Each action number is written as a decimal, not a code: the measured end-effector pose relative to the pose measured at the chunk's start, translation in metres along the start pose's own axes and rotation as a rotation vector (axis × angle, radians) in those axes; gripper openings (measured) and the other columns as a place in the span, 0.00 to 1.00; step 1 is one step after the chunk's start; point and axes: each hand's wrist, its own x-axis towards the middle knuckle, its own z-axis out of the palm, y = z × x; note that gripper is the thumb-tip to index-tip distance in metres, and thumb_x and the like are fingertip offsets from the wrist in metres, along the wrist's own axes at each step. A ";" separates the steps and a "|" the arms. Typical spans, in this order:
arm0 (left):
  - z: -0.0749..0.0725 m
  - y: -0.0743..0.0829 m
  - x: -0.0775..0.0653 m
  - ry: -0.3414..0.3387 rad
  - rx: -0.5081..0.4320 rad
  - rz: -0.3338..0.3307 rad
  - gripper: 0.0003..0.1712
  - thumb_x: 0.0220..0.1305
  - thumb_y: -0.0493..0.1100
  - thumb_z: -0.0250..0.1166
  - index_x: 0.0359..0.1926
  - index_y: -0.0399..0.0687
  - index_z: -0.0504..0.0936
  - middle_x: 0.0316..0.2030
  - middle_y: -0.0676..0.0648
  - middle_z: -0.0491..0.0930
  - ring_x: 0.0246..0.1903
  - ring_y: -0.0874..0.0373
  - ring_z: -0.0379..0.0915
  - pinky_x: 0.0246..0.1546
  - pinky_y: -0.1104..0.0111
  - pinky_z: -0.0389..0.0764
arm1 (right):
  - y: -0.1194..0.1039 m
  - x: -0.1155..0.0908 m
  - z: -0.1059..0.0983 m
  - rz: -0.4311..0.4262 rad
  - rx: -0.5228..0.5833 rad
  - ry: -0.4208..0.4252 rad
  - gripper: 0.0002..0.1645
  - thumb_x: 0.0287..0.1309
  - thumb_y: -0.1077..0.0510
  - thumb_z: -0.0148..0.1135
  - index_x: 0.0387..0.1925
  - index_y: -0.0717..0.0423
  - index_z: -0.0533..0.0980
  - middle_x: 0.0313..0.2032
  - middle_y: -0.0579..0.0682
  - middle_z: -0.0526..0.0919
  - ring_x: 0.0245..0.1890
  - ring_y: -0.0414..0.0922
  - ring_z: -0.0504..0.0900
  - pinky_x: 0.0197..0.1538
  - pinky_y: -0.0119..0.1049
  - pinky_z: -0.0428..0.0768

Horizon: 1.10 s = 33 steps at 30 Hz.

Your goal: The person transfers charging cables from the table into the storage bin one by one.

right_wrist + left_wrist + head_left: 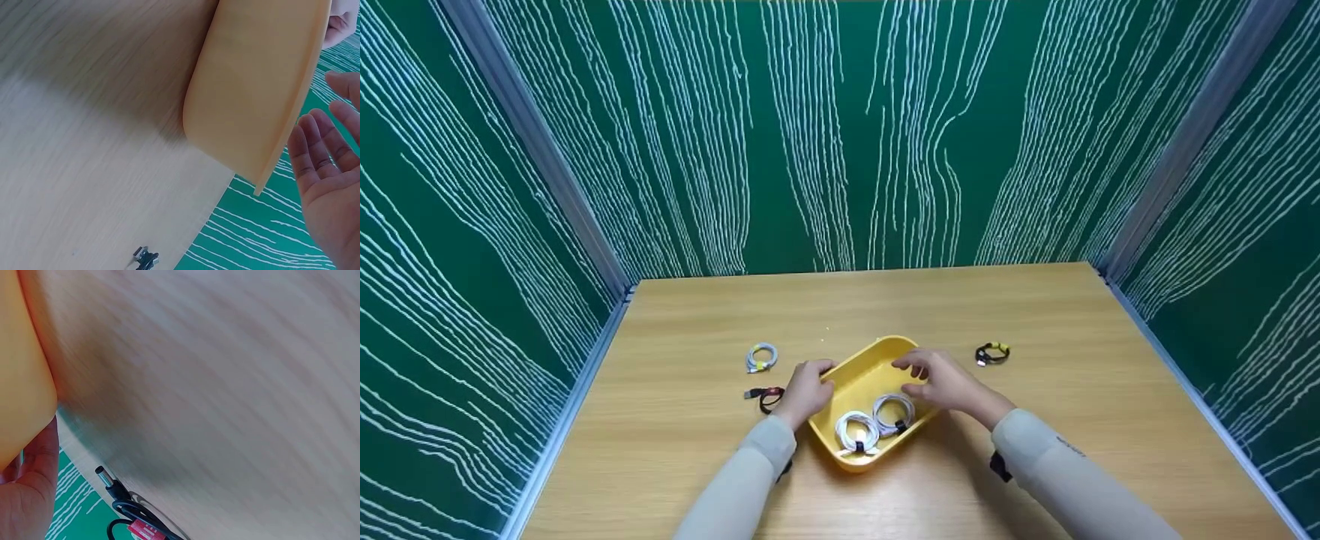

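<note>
Yellow tray (859, 381) between the left and right edges of the worktop (675, 457), set askew, one rounded end toward the far right corner and the other toward the near edge. Left hand (808, 391) grips the rim of its left long wall, thumb inside and fingers outside; right hand (949, 381) arches over the opposite wall, fingers loosely bent and apart, holding nothing. Whether the base lies fully on the worktop cannot be told. Within the near end, side by side, lie a white coil (841, 432) and a second pale coil (894, 397), each bound with a dark tie.

Likely hazards, as judged: with one wall gripped, a push by the right hand could swivel or tip the tray; a tilt would let both coils slide toward the lower end. Their closeness could let a plug or loose loop catch, so that lifting one drags the other. Toward the left edge, a grey coil (751, 360) lies clear of the tray, but a red-tied black cable (770, 393) lies just beside the left hand, where a leftward shift could snag it. Toward the right edge, a yellow-tied black cable (982, 352) lies well apart, less exposed.
</note>
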 end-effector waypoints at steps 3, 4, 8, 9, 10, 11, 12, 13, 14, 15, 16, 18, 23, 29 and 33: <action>0.000 -0.001 0.000 0.004 -0.005 0.004 0.18 0.60 0.26 0.60 0.47 0.37 0.90 0.39 0.41 0.90 0.35 0.57 0.79 0.42 0.65 0.83 | 0.001 -0.001 -0.002 0.017 0.008 0.004 0.22 0.63 0.66 0.73 0.58 0.66 0.85 0.51 0.64 0.88 0.46 0.60 0.85 0.49 0.50 0.86; 0.000 -0.001 0.000 0.004 -0.009 0.005 0.18 0.60 0.26 0.60 0.47 0.37 0.90 0.39 0.41 0.90 0.35 0.57 0.79 0.42 0.65 0.83 | 0.001 -0.002 -0.002 0.021 0.005 0.004 0.22 0.63 0.66 0.73 0.58 0.65 0.85 0.51 0.64 0.88 0.46 0.60 0.85 0.49 0.51 0.86; 0.000 -0.002 0.000 -0.005 -0.023 -0.021 0.19 0.61 0.26 0.60 0.48 0.38 0.90 0.39 0.41 0.90 0.35 0.58 0.78 0.42 0.66 0.83 | 0.002 -0.002 -0.003 0.041 0.007 0.005 0.22 0.63 0.65 0.74 0.58 0.63 0.85 0.51 0.62 0.88 0.46 0.59 0.85 0.50 0.51 0.86; 0.000 -0.002 0.000 -0.007 -0.026 -0.026 0.19 0.61 0.26 0.60 0.48 0.38 0.90 0.40 0.41 0.90 0.35 0.58 0.78 0.42 0.65 0.84 | 0.002 -0.003 -0.004 0.043 0.005 0.006 0.22 0.62 0.65 0.74 0.58 0.63 0.85 0.51 0.61 0.88 0.46 0.59 0.85 0.50 0.51 0.86; -0.001 -0.001 0.000 -0.010 -0.031 -0.037 0.19 0.62 0.26 0.60 0.49 0.38 0.90 0.40 0.41 0.90 0.35 0.58 0.78 0.42 0.65 0.84 | 0.002 -0.003 -0.004 0.052 0.011 0.007 0.23 0.62 0.65 0.74 0.59 0.63 0.85 0.51 0.60 0.88 0.47 0.59 0.85 0.51 0.52 0.86; -0.001 -0.001 0.000 -0.014 -0.035 -0.047 0.19 0.62 0.27 0.59 0.50 0.38 0.90 0.40 0.41 0.90 0.35 0.58 0.78 0.43 0.65 0.84 | 0.002 -0.003 -0.005 0.059 0.017 0.008 0.23 0.62 0.65 0.73 0.59 0.62 0.85 0.51 0.60 0.88 0.47 0.60 0.85 0.51 0.53 0.87; -0.001 0.000 0.000 -0.015 -0.037 -0.051 0.19 0.63 0.27 0.59 0.50 0.38 0.90 0.40 0.41 0.90 0.35 0.58 0.79 0.43 0.65 0.84 | 0.002 -0.004 -0.005 0.067 0.020 0.010 0.23 0.62 0.65 0.73 0.59 0.62 0.85 0.52 0.59 0.88 0.48 0.59 0.85 0.52 0.54 0.87; -0.001 0.001 0.000 -0.017 -0.039 -0.055 0.19 0.63 0.27 0.59 0.50 0.38 0.90 0.41 0.41 0.90 0.35 0.58 0.79 0.43 0.64 0.85 | 0.002 -0.004 -0.005 0.076 0.021 0.014 0.23 0.62 0.65 0.73 0.59 0.62 0.85 0.51 0.58 0.88 0.48 0.59 0.85 0.52 0.55 0.87; -0.002 0.001 0.000 -0.018 -0.039 -0.056 0.19 0.63 0.27 0.59 0.50 0.38 0.90 0.41 0.41 0.90 0.35 0.58 0.79 0.43 0.64 0.85 | 0.002 -0.005 -0.006 0.085 0.021 0.017 0.23 0.62 0.65 0.74 0.59 0.61 0.85 0.51 0.57 0.88 0.48 0.58 0.84 0.52 0.55 0.87; -0.002 0.001 0.000 -0.018 -0.036 -0.055 0.19 0.63 0.27 0.59 0.50 0.38 0.90 0.41 0.41 0.90 0.35 0.58 0.79 0.43 0.63 0.85 | 0.002 -0.005 -0.006 0.091 0.018 0.020 0.23 0.62 0.65 0.74 0.60 0.61 0.85 0.51 0.56 0.88 0.48 0.57 0.84 0.52 0.55 0.87; -0.001 0.002 0.000 -0.020 -0.037 -0.058 0.19 0.64 0.27 0.59 0.51 0.38 0.90 0.41 0.41 0.90 0.35 0.58 0.79 0.44 0.63 0.85 | 0.002 -0.005 -0.006 0.104 0.023 0.025 0.23 0.62 0.65 0.74 0.60 0.60 0.85 0.51 0.55 0.88 0.48 0.57 0.84 0.53 0.54 0.87; -0.001 0.002 0.000 -0.020 -0.036 -0.057 0.19 0.63 0.27 0.59 0.51 0.38 0.90 0.42 0.40 0.90 0.36 0.57 0.79 0.44 0.63 0.85 | 0.003 -0.006 -0.007 0.115 0.016 0.033 0.23 0.62 0.65 0.74 0.60 0.60 0.85 0.50 0.54 0.88 0.48 0.56 0.84 0.53 0.51 0.86; -0.001 0.002 0.000 -0.018 -0.042 -0.051 0.20 0.63 0.27 0.59 0.51 0.37 0.90 0.41 0.40 0.90 0.35 0.58 0.78 0.43 0.64 0.84 | 0.005 -0.008 -0.011 0.108 0.012 0.055 0.23 0.62 0.66 0.74 0.59 0.61 0.85 0.50 0.57 0.88 0.47 0.58 0.84 0.51 0.49 0.86; -0.001 0.001 -0.001 0.004 -0.022 -0.003 0.19 0.59 0.25 0.59 0.46 0.36 0.90 0.36 0.41 0.88 0.33 0.59 0.74 0.39 0.68 0.78 | 0.009 -0.011 -0.014 0.075 0.028 0.074 0.21 0.63 0.67 0.73 0.58 0.65 0.85 0.51 0.65 0.87 0.48 0.63 0.84 0.53 0.61 0.86; 0.000 0.000 0.000 0.005 -0.022 0.003 0.18 0.59 0.25 0.59 0.46 0.36 0.90 0.36 0.41 0.88 0.33 0.59 0.74 0.40 0.68 0.79 | 0.012 -0.014 -0.018 0.091 0.023 0.079 0.22 0.63 0.67 0.73 0.59 0.64 0.85 0.52 0.65 0.87 0.49 0.63 0.84 0.54 0.60 0.86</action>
